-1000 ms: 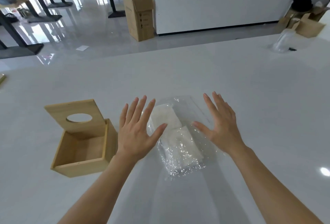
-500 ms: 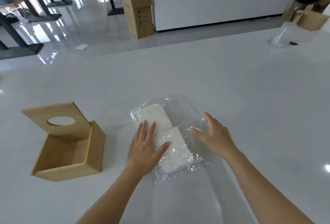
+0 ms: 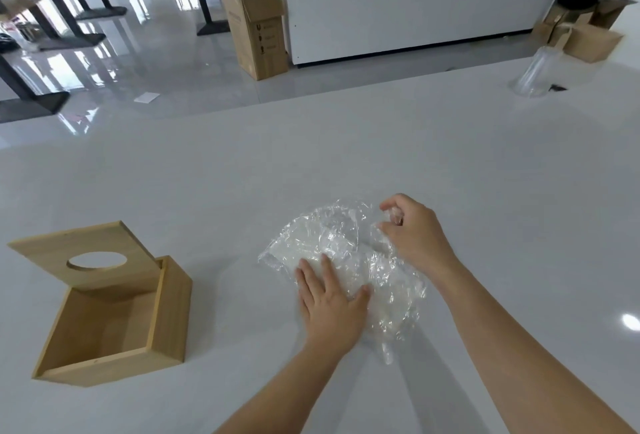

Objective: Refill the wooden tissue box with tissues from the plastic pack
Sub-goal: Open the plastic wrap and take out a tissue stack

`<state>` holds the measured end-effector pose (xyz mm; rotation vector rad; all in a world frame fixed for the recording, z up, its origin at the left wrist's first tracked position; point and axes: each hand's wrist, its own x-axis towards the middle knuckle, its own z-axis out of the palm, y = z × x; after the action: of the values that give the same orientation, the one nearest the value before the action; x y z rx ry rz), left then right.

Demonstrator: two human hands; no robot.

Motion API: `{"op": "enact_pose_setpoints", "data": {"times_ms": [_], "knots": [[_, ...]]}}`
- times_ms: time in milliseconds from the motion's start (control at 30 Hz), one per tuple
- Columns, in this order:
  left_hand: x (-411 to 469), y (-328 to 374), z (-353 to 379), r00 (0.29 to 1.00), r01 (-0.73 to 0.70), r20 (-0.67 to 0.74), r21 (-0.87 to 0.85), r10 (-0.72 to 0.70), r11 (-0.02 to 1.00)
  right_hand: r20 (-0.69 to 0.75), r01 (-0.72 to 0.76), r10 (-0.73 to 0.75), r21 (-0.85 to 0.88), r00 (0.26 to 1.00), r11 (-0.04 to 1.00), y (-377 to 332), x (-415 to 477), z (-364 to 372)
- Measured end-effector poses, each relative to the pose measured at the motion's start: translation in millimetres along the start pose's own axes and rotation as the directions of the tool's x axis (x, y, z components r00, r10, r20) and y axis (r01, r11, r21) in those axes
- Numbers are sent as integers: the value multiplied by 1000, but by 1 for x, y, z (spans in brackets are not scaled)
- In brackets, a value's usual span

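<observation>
White worktop under everything. Wooden tissue box off to my left, lid up, well apart from plastic pack. My left hand flat on pack; right hand grip pinched tight on film's far corner.

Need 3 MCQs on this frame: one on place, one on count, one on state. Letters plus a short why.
1. Where does the wooden tissue box sit relative to the plastic pack?
A. To its left on the white table
B. To its right
C. On top of it

2. How many hands touch the pack?
A. None
B. One
C. Two

3. What state is the box's lid in?
A. Closed flat
B. Raised open
C. Lying apart on the table

Key: 1 A, the box stands left of the pack, apart from it. 2 C, the left hand presses flat on it while the right hand pinches the film at its far edge. 3 B, the lid with the oval hole stands tilted up at the box's far side, and the inside looks empty.
</observation>
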<state>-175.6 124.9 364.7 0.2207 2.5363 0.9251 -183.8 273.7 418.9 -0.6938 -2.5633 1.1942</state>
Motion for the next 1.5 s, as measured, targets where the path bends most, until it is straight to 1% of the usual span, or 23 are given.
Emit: {"op": "enact_pose_setpoints", "data": {"times_ms": [67, 167, 267, 333, 400, 500, 600, 667, 733, 767, 833, 867, 933, 1000, 1033, 1067, 1100, 1133, 1167, 1200, 1233, 1300, 1500], "knots": [[5, 7, -10, 997, 32, -67, -232, -48, 972, -19, 135, -135, -34, 991, 990, -15, -3, -4], [16, 5, -33, 936, 101, -202, -628, -287, 772, 19, 307, -307, -65, 952, 949, -35, -13, -7], [37, -6, -71, 862, 35, -277, -804, -425, 594, 127, 442, -428, -109, 895, 890, -47, -32, -11], [49, -14, -97, 855, 0, -271, -852, -442, 523, 198, 529, -499, -148, 843, 835, -53, -48, -12], [57, -22, -119, 890, 29, -228, -836, -395, 548, 259, 654, -604, -216, 754, 724, -56, -66, -10], [65, -27, -141, 956, 141, -50, -786, -291, 601, 375, 787, -694, -222, 614, 576, -56, -89, -1], [66, -31, -151, 965, 251, 93, -612, -246, 750, 517, 867, -712, -141, 476, 478, -52, -111, 2], [60, -32, -149, 974, 226, 126, -457, -189, 860, 585, 862, -671, -99, 455, 498, -53, -124, 2], [57, -35, -142, 979, 187, 141, -316, -149, 930, 554, 826, -692, 15, 462, 563, -52, -132, 3], [57, -40, -138, 973, 197, 174, -290, -151, 937, 476, 821, -742, 69, 471, 566, -49, -133, 4], [55, -50, -132, 960, 205, 239, -257, -143, 944, 236, 807, -816, 159, 528, 568, -43, -132, 5], [56, -56, -131, 964, 185, 235, -255, -125, 949, 107, 774, -800, 205, 590, 599, -41, -131, 6], [57, -68, -128, 971, 176, 215, -327, -109, 928, -122, 634, -632, 306, 766, 710, -39, -127, 7], [51, -77, -125, 975, 138, 209, -273, -82, 952, -267, 402, -319, 370, 909, 837, -36, -117, 11], [48, -80, -122, 977, 104, 205, -183, -65, 978, -281, 254, -155, 361, 947, 897, -28, -109, 14], [45, -85, -119, 978, 71, 203, -96, -50, 993, -267, 94, -15, 286, 963, 954, -18, -100, 17], [42, -87, -117, 977, 46, 208, -33, -38, 998, -241, -62, 96, 144, 966, 988, -2, -90, 22], [40, -90, -115, 975, 36, 218, -2, -35, 999, -205, -202, 198, 5, 958, 979, 14, -83, 27], [38, -91, -114, 974, 33, 226, 5, -34, 999, -167, -313, 300, -62, 939, 948, 28, -78, 32], [37, -93, -113, 974, 23, 225, 5, -23, 1000, -117, -384, 377, -47, 919, 922, 37, -77, 38], [36, -94, -113, 976, 9, 219, 10, -11, 1000, -69, -416, 415, -1, 907, 909, 43, -77, 43], [36, -97, -113, 975, -9, 220, 20, 4, 1000, -18, -400, 401, 24, 916, 916, 47, -75, 52], [27, -89, -111, 969, 17, 244, 58, -31, 998, 13, -273, 274, -54, 962, 961, 43, -36, 57]]}}
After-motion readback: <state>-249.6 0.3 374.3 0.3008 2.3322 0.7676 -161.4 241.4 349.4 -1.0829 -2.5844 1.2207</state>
